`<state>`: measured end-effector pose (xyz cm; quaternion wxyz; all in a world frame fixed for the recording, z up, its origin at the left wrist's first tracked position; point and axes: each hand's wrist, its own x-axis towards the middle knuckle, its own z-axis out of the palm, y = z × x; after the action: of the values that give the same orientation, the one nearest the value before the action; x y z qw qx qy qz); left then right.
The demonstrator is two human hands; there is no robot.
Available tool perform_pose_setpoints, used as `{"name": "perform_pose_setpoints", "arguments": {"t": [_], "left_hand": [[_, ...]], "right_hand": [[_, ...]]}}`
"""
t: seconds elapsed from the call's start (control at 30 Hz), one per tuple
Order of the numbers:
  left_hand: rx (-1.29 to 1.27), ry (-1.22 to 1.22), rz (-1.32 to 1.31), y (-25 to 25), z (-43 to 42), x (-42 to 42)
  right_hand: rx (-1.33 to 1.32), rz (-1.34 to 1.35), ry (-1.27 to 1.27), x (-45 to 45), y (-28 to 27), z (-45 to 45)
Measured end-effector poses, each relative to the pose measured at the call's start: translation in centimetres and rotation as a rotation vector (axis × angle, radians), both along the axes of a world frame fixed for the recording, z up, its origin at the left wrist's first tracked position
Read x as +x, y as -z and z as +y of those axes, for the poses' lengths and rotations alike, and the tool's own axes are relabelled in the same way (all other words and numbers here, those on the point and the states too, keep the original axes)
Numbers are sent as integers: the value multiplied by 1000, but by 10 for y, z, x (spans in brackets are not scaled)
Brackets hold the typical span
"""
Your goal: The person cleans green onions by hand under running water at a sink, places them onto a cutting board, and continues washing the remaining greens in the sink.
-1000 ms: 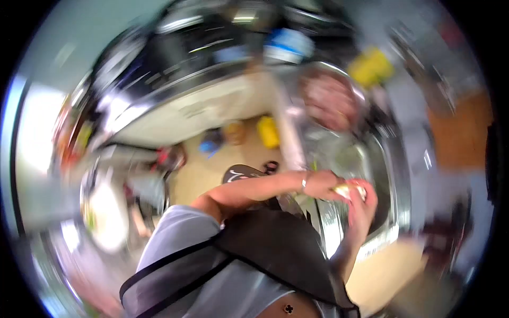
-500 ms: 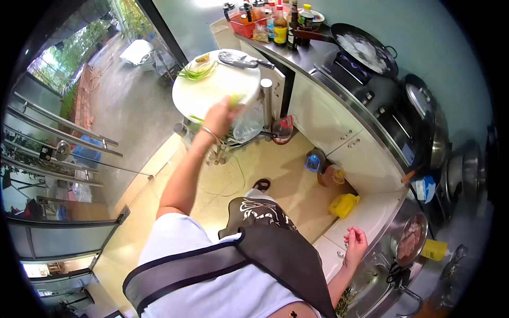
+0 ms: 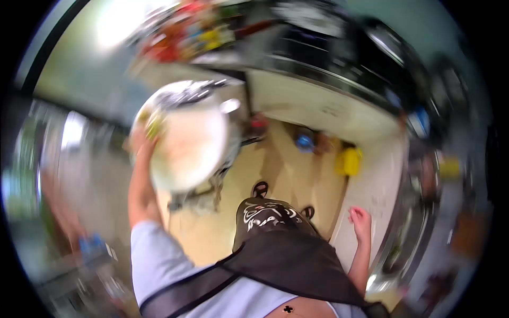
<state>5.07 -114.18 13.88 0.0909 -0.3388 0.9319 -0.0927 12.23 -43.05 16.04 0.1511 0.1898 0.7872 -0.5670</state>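
Observation:
My left hand (image 3: 141, 142) is at the left edge of the round white cutting board (image 3: 196, 143). Its blurred fingers are closed around or against yellow-green plant matter (image 3: 154, 126), whose kind I cannot make out. A knife and a slotted utensil (image 3: 185, 95), both smeared by motion, lie across the board's far side. Off to the right, my right hand (image 3: 360, 218) hangs in the air in front of the white cabinets, fingers curled in, with nothing visible in it.
Bottles and a red basket (image 3: 161, 49) stand on the counter at the back. A pan (image 3: 313, 18) sits on the stove. On the floor by the cabinets are a yellow container (image 3: 349, 161) and a blue-topped container (image 3: 305, 140). The sink (image 3: 405, 238) is at right.
My left hand has gone from the near right part of the board to its left edge. My view has turned, blurring the scene. My right hand stays raised and curled.

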Motion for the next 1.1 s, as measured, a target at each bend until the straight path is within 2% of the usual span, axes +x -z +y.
{"name": "perform_pose_setpoints", "arguments": {"t": [0.03,0.07,0.1,0.13,0.17,0.2,0.23,0.27,0.33,0.37,0.43,0.53,0.6,0.63,0.7,0.73,0.77,0.8,0.87,0.9,0.93,1.0,1.03,1.1], "left_hand": [[70,40,-61,27,-11,-4],[191,68,-58,30,-10,1],[192,88,-32,42,-24,3],[193,108,-6,52,-34,3],[-98,82,-85,14,13,10],[-411,660,477,93,-88,19],[-381,723,509,65,-59,12],[-352,786,538,24,-16,5],[-329,609,563,-12,81,-14],[-116,698,613,2,105,-39],[175,937,683,-1,192,-74],[561,1135,576,-33,389,-98],[886,1195,492,-28,499,-112],[1093,1198,434,-38,564,-107],[1316,1373,310,-65,690,-88],[1246,1523,222,-72,746,-81],[1251,1647,184,-61,800,-80],[1415,1548,27,-63,851,-69],[1439,1634,-93,-47,932,-55],[1478,1625,-142,-41,972,-45],[1511,1605,-186,-33,1006,-37],[1418,1657,-264,-9,1049,-27],[1336,1712,-314,5,1063,-25],[1194,1759,-348,34,1074,-24]], "right_hand": [[47,54,47,14,3,-2],[103,-10,69,27,4,2],[116,84,101,40,23,12],[232,98,121,48,10,14],[315,128,167,60,21,26],[374,138,244,68,29,38],[413,132,362,80,36,51],[447,127,442,87,40,70],[529,167,648,105,47,107],[646,235,792,110,45,102],[629,224,973,127,50,139],[663,290,1123,148,61,201],[618,338,1175,152,64,244],[612,347,1190,149,69,268],[509,406,1246,148,82,322],[508,405,1257,146,89,354],[549,231,1218,146,102,385],[566,29,1181,153,119,400],[495,-176,1290,169,146,435],[382,-388,1356,176,157,452],[365,-411,1363,180,163,468],[215,-470,1692,182,175,489],[286,-465,1713,172,185,503],[322,-662,1605,138,199,537]]}}
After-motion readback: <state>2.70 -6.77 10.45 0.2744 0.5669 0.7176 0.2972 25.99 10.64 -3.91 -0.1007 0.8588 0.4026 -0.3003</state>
